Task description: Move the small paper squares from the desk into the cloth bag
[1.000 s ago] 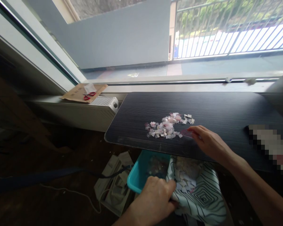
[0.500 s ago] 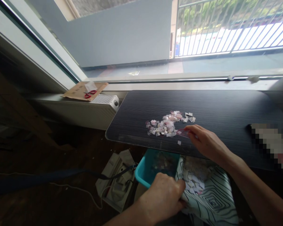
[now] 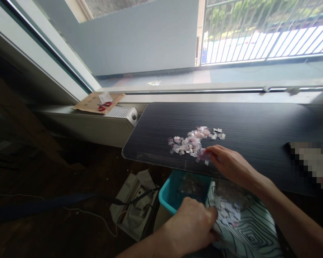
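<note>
My right hand (image 3: 227,159) reaches over the dark table with its fingertips pinched on a pinkish clear plastic piece (image 3: 204,154). This piece touches the near side of a loose pile of small white and pinkish squares (image 3: 192,141). Lower down, my left hand (image 3: 192,222) is closed in a fist at the edge of a pale green cloth (image 3: 254,233) with black line patterns. The cloth edge runs into its fingers, which are partly hidden. White pieces (image 3: 228,212) lie on the cloth, and a teal bin (image 3: 165,195) with small scraps inside stands beside it.
The dark table (image 3: 244,118) stands against the window sill. A pixelated object (image 3: 309,157) lies at its right. Red-handled scissors (image 3: 104,106) rest on a brown envelope (image 3: 88,103) at the left. A white box (image 3: 136,218) with cables sits left of the bin.
My right hand has moved slightly left and down, bringing the pink plastic piece lower against the pile's near edge. My left hand keeps its grip on the cloth. The view has shifted slightly.
</note>
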`<control>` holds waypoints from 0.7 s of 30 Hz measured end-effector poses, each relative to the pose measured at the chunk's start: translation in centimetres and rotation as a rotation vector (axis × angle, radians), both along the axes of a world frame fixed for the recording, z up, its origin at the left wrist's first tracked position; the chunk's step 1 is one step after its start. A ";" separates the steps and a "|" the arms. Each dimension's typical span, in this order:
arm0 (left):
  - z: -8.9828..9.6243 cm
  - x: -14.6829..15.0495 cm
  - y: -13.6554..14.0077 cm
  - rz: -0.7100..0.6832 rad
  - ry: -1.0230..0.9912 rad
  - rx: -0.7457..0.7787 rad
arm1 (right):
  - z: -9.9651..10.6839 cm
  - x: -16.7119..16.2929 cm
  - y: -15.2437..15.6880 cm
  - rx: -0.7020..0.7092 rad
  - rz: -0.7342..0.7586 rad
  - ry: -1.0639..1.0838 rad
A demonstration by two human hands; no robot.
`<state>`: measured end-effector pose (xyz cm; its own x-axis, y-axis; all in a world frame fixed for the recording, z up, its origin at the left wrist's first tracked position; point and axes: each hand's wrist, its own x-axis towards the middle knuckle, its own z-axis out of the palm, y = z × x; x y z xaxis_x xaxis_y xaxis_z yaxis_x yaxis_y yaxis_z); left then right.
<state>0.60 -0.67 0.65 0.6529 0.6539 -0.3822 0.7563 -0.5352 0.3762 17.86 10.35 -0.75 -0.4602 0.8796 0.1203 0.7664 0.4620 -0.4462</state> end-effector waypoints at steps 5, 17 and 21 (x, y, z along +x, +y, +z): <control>-0.2 0.1 0.0 -0.012 0.000 0.001 | 0.3 -0.5 0.0 0.005 -0.004 0.016; -0.5 0.3 -0.2 -0.009 0.013 -0.004 | 0.3 -1.0 0.2 0.020 -0.016 0.003; -0.5 0.2 -0.3 0.003 -0.005 -0.003 | 0.4 -1.2 0.3 0.008 0.009 -0.011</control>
<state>0.81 -0.96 0.10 0.6531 0.6544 -0.3812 0.7559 -0.5321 0.3815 16.67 10.66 -0.34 -0.4698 0.8743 0.1220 0.7668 0.4727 -0.4343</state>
